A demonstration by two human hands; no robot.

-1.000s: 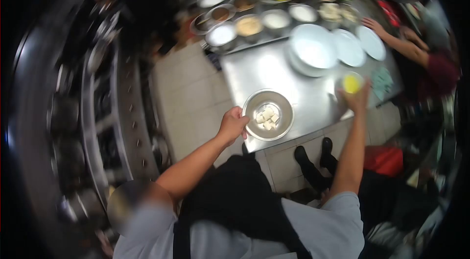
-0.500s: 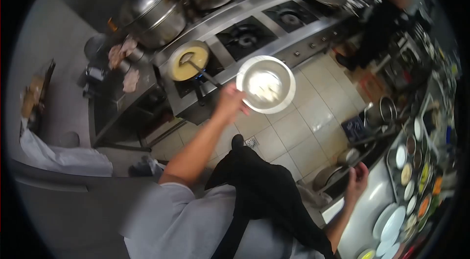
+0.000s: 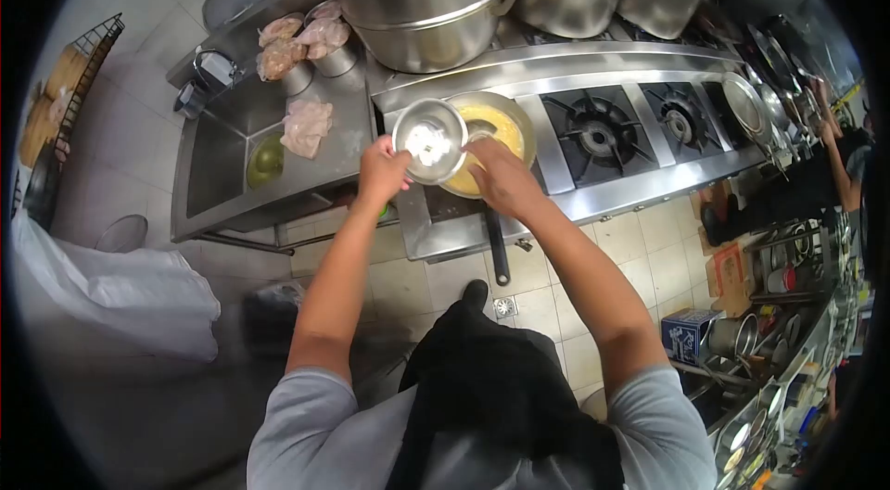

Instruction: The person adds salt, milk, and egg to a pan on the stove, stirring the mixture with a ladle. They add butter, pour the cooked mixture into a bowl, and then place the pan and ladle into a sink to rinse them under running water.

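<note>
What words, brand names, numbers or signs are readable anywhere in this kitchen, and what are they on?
No text reads clearly enough to quote.
Blue box at right: pale lettering, too small and blurred to read.
Metal bowl in the left hand, and the pan beside it: no lettering I can make out.

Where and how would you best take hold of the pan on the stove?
Probably the outer end of its long dark handle, wrapped from the wearer's side: it juts past the front edge of the stove toward the wearer, while the bowl and right hand hide part of the pan.
</note>
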